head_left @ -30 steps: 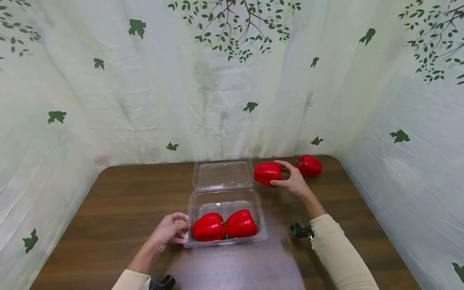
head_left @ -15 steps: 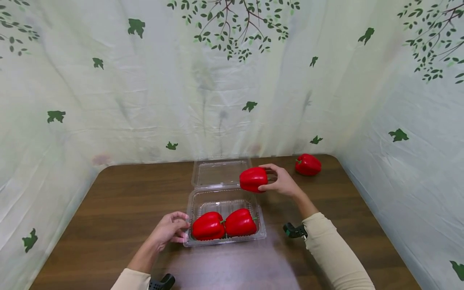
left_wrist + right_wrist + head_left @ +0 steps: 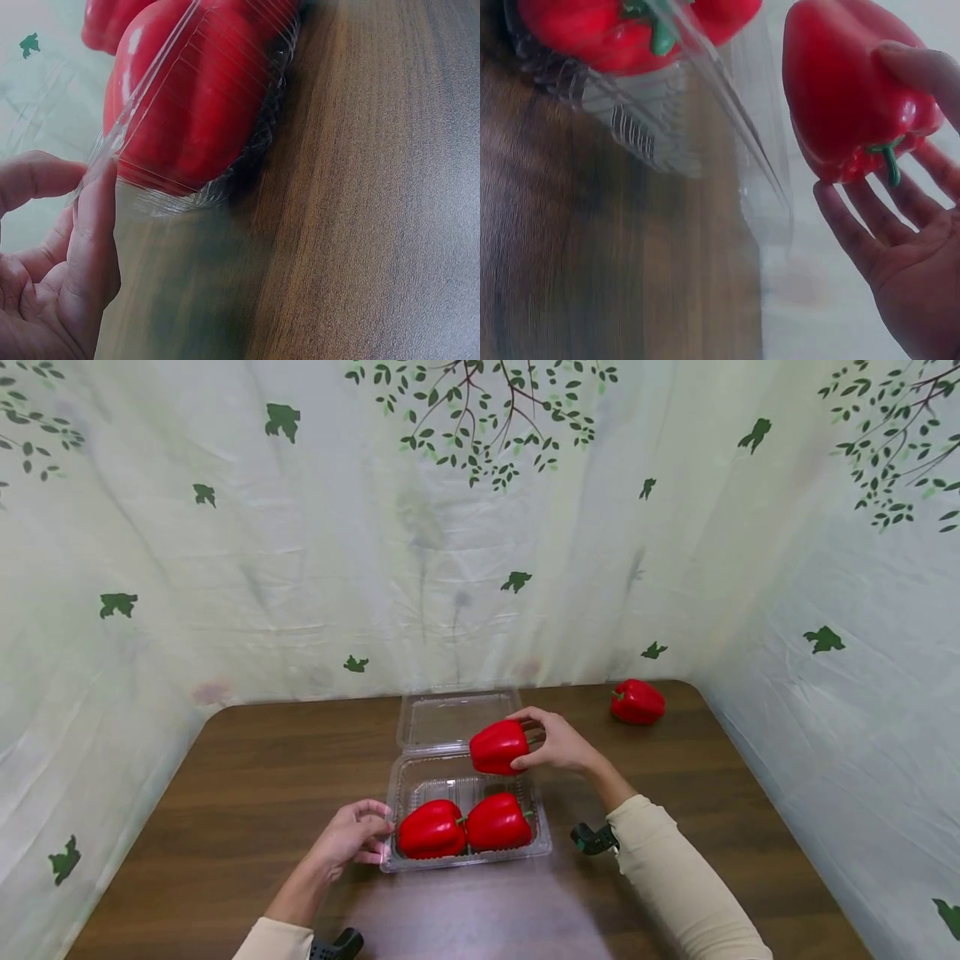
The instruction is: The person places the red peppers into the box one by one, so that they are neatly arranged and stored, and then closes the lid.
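Observation:
A clear plastic clamshell container [image 3: 542, 827] lies with its lid folded back, and two red bell peppers [image 3: 432, 829] sit side by side in its near half. My left hand [image 3: 351, 835] pinches the container's left rim between thumb and finger, as the left wrist view shows up close. Above the far right part of the container, my right hand [image 3: 558, 743] holds another red bell pepper [image 3: 497, 747] by its stem end. In the right wrist view the thumb lies on one side of this held pepper [image 3: 847, 82], the fingers on the other, with the green stem toward the palm.
One more red bell pepper [image 3: 637, 702] lies at the back right of the brown wooden table [image 3: 285, 760]. The transparent lid [image 3: 457, 720] lies flat behind the container. A leaf-patterned white curtain [image 3: 337, 568] hangs around the table's back and sides.
My right hand has carried the held bell pepper leftward and nearer, from right of the lid to over the container's far right part. My left hand stays at the rim.

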`<state>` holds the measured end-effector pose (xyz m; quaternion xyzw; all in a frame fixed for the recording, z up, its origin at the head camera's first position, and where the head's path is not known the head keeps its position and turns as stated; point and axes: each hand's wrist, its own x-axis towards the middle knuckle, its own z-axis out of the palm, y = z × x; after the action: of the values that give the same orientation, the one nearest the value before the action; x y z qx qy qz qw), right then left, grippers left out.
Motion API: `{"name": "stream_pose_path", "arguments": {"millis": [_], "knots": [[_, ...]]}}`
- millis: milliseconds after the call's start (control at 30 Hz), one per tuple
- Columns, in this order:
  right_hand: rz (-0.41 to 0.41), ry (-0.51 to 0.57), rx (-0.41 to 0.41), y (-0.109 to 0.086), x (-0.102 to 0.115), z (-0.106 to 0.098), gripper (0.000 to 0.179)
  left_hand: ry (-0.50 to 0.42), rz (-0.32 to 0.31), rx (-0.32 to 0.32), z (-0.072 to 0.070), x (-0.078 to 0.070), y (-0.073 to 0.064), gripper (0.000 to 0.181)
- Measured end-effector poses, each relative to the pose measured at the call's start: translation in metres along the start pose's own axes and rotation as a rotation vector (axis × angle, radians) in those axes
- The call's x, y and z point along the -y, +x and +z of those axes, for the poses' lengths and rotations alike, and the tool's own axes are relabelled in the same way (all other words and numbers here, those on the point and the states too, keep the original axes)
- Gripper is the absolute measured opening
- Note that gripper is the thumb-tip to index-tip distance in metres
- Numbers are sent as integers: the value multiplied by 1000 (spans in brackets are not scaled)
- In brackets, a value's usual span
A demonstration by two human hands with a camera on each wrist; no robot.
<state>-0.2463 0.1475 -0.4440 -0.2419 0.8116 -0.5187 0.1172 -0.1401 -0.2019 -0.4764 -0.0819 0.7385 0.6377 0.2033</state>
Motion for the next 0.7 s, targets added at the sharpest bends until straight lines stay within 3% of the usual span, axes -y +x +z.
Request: {"name": "stream_pose_path", "arguments": {"millis": [700], "knots": [[-11,-114,123,27,14,38,59,26,2,-19,1,-1,-1,26]]}}
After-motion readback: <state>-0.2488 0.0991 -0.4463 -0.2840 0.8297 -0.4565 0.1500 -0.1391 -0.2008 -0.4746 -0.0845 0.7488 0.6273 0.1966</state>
